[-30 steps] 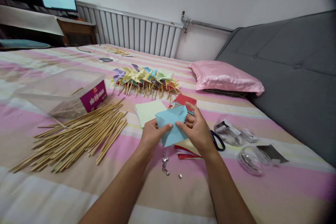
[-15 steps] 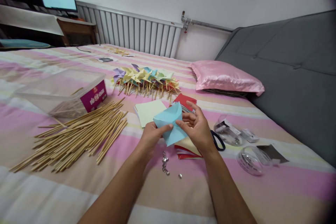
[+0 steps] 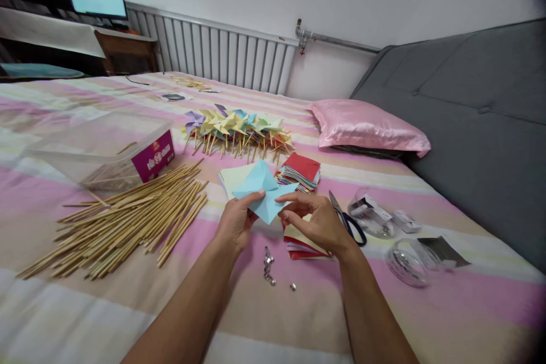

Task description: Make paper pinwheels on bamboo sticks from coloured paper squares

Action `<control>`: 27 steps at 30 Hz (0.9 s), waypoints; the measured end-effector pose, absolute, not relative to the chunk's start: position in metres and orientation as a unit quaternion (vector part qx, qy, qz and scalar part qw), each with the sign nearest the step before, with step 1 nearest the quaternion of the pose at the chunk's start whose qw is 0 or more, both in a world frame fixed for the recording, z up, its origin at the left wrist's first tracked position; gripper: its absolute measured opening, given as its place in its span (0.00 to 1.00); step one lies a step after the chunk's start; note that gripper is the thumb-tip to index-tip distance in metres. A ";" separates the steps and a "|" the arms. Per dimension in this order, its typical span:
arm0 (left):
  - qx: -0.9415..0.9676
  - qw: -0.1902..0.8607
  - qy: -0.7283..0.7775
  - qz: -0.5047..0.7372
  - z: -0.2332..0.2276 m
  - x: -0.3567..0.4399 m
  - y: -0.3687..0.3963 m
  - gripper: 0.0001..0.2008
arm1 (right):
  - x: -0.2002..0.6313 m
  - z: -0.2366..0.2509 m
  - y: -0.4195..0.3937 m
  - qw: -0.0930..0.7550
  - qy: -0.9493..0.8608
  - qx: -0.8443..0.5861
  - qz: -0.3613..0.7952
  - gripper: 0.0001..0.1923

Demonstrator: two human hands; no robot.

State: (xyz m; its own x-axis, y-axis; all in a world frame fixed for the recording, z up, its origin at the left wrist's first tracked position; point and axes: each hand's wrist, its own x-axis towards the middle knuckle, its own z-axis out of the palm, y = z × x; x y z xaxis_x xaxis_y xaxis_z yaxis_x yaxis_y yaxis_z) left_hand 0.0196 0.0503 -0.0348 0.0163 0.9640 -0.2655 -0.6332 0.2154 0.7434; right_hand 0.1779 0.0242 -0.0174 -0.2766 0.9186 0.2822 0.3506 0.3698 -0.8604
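A light blue paper pinwheel (image 3: 269,205), its corners partly folded in, is pinched between the thumb and fingers of my left hand (image 3: 239,217). My right hand (image 3: 318,219) is at the pinwheel's right side. Its index fingertip touches the paper edge, while its thumb is apart from that finger. Under the hands, several small silver metal fasteners (image 3: 268,261) lie on the striped bedsheet (image 3: 251,318). Partly covered by my right hand is a stack of cream and red paper (image 3: 305,247). Pale green paper squares (image 3: 230,178) lie behind the pinwheel.
Bamboo sticks (image 3: 128,222) lie left, before a clear plastic box (image 3: 102,142). Finished pinwheels (image 3: 239,125) are heaped behind. A red-topped paper stack (image 3: 302,166), scissors (image 3: 354,228) and round clear containers (image 3: 407,264) lie right. A pink pillow (image 3: 369,125) rests near the grey headboard (image 3: 460,79).
My left hand has shifted the blue paper slightly left and turned it, with its blades spread out more. My right hand has loosened its pinch and turned palm downward.
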 end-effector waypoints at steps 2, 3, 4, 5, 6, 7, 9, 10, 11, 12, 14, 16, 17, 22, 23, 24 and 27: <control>0.218 0.683 0.378 0.586 -0.034 0.020 0.050 0.12 | 0.177 -0.019 0.025 0.413 -0.714 -0.441 0.354 0.14; 0.222 0.684 0.375 0.585 -0.034 0.020 0.049 0.12 | 0.177 -0.020 0.026 0.416 -0.713 -0.439 0.354 0.13; 0.227 0.686 0.372 0.583 -0.034 0.020 0.049 0.12 | 0.177 -0.020 0.026 0.419 -0.713 -0.438 0.352 0.12; 0.233 0.687 0.370 0.580 -0.034 0.020 0.048 0.12 | 0.177 -0.020 0.026 0.422 -0.713 -0.437 0.349 0.10; 0.240 0.688 0.368 0.577 -0.034 0.020 0.048 0.13 | 0.177 -0.019 0.026 0.426 -0.712 -0.437 0.346 0.09; 0.247 0.688 0.368 0.575 -0.034 0.021 0.047 0.13 | 0.177 -0.019 0.026 0.429 -0.711 -0.438 0.344 0.08; 0.263 0.685 0.369 0.570 -0.034 0.021 0.045 0.14 | 0.176 -0.018 0.027 0.436 -0.708 -0.441 0.338 0.06; 0.272 0.683 0.369 0.569 -0.034 0.022 0.045 0.13 | 0.175 -0.018 0.027 0.441 -0.704 -0.444 0.334 0.06; 0.281 0.678 0.369 0.570 -0.034 0.022 0.044 0.13 | 0.175 -0.019 0.027 0.448 -0.700 -0.447 0.332 0.07; 0.290 0.673 0.368 0.572 -0.034 0.023 0.044 0.12 | 0.173 -0.019 0.028 0.456 -0.693 -0.449 0.331 0.08; 0.307 0.663 0.365 0.577 -0.035 0.024 0.044 0.11 | 0.171 -0.021 0.029 0.471 -0.679 -0.452 0.335 0.09; 0.323 0.653 0.364 0.581 -0.035 0.024 0.044 0.10 | 0.169 -0.022 0.030 0.485 -0.663 -0.456 0.341 0.10; 0.330 0.648 0.365 0.582 -0.036 0.024 0.045 0.10 | 0.168 -0.023 0.030 0.492 -0.655 -0.459 0.342 0.10; 0.361 0.625 0.381 0.577 -0.037 0.024 0.044 0.11 | 0.166 -0.024 0.030 0.510 -0.621 -0.491 0.336 0.11; 0.369 0.621 0.383 0.576 -0.036 0.024 0.043 0.11 | 0.166 -0.024 0.030 0.510 -0.619 -0.499 0.330 0.11; 0.375 0.617 0.385 0.574 -0.036 0.024 0.043 0.11 | 0.166 -0.024 0.030 0.509 -0.619 -0.505 0.323 0.11; 0.386 0.606 0.390 0.575 -0.034 0.024 0.041 0.11 | 0.165 -0.024 0.031 0.508 -0.617 -0.516 0.308 0.11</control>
State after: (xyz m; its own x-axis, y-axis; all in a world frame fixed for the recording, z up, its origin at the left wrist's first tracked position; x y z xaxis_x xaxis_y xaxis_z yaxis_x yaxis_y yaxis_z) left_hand 0.0243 0.0414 -0.0336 0.0332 0.9990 -0.0293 -0.3965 0.0400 0.9172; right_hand 0.1654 0.0307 -0.0242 0.0495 0.9500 0.3083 0.3231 0.2768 -0.9050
